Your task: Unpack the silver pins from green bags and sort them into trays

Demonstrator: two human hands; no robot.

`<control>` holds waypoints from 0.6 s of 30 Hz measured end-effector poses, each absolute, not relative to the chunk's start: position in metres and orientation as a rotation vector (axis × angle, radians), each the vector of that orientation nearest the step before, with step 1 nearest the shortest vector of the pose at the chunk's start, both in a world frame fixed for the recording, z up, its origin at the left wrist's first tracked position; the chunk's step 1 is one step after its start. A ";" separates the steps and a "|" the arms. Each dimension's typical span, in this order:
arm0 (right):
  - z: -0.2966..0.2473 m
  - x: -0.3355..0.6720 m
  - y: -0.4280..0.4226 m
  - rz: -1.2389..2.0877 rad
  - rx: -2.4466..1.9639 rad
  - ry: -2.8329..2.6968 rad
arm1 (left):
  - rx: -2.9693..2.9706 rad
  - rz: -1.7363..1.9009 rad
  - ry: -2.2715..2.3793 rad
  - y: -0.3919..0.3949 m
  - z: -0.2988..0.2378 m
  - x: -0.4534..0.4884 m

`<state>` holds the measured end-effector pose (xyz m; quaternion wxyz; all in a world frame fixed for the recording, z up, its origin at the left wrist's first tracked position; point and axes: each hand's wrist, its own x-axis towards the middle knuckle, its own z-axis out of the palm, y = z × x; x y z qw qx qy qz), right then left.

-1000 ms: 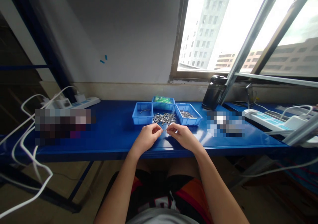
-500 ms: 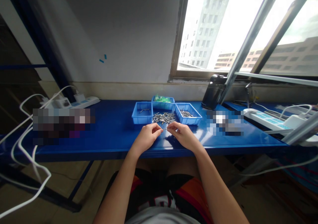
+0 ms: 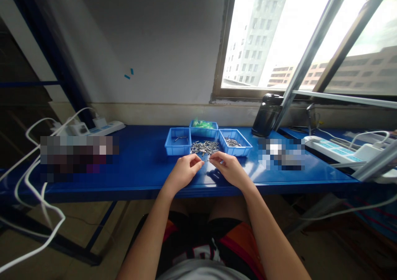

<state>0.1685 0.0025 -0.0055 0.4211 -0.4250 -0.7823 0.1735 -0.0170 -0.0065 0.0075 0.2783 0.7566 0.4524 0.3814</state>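
Observation:
Between my two hands, just above the table's front part, is a thin metal pin, too small to make out in detail. My left hand pinches its left end with thumb and fingertips. The fingers of my right hand are closed on the other end. Right behind my fingertips lies a loose pile of slim metal pins. A blue bin with a few pins stands left of the pile. Another blue bin, holding many metal pieces, flanks it on the right.
At the back, a third blue bin holds green plastic-looking pieces. A black flask stands by the window. Power strips with white cables lie at both sides of the blue table. Blurred items sit left and right.
My right fingertips have shifted very slightly away from the left ones. Both hands still pinch the pin at the same place; the bins and pile have not moved.

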 end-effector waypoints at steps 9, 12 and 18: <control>-0.002 0.167 -0.001 0.408 -1.029 -2.145 | 2.093 0.961 1.123 -0.006 0.005 -0.018; -0.003 0.168 0.000 0.426 -1.036 -2.133 | 2.088 0.957 1.108 -0.005 0.005 -0.018; -0.004 0.168 0.002 0.450 -1.023 -2.121 | 2.080 0.992 1.081 -0.010 0.009 -0.017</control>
